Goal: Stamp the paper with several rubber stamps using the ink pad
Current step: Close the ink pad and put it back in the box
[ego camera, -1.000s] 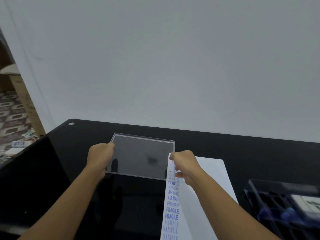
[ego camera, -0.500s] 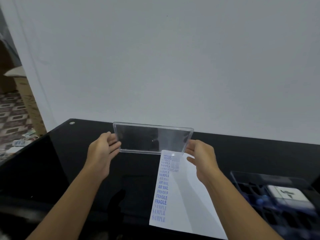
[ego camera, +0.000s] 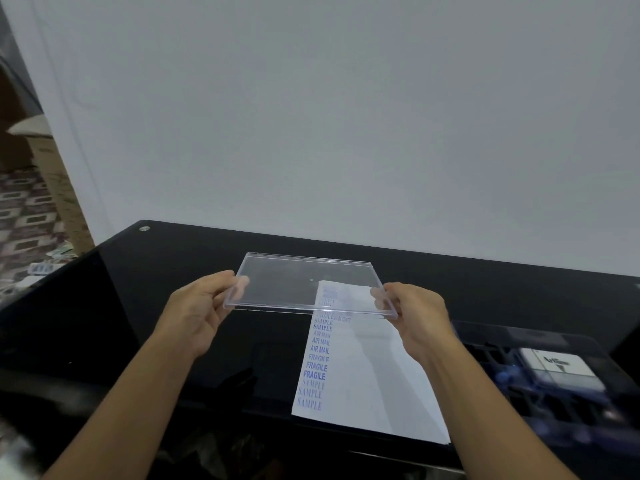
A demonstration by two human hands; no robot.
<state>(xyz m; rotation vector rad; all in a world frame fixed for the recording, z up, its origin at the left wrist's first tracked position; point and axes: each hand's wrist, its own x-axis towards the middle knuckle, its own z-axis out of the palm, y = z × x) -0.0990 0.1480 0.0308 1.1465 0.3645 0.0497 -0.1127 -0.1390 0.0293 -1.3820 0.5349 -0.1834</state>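
Looking out through the head camera, I get mostly a plain pale wall [ego camera: 346, 116], and below it the glossy black worktop [ego camera: 138, 289] that runs across the whole view. The paper [ego camera: 374, 382] lies flat on the worktop right of centre. A column of blue prints runs down its left edge: SAMPLE, AIR MAIL, FRAGILE, then SAMPLE again nearest me. The topmost prints are too blurred to read.

At the far right a dark tray with compartments [ego camera: 491, 355] sits on the worktop, just beside the paper, smeared by blur. A clear plastic lid [ego camera: 294, 285] is held in the air, roughly level, above the far end of the paper, and the top prints show through it.

My hands are apart, one at each short end of the lid. The left hand [ego camera: 197, 306] pinches the left edge with its thumb on top. The right hand [ego camera: 419, 313] pinches the right near corner the same way.

A white flat case [ego camera: 557, 368] rests in the tray, its dark label unreadable. A small metal stud [ego camera: 144, 229] marks the worktop's far left corner.
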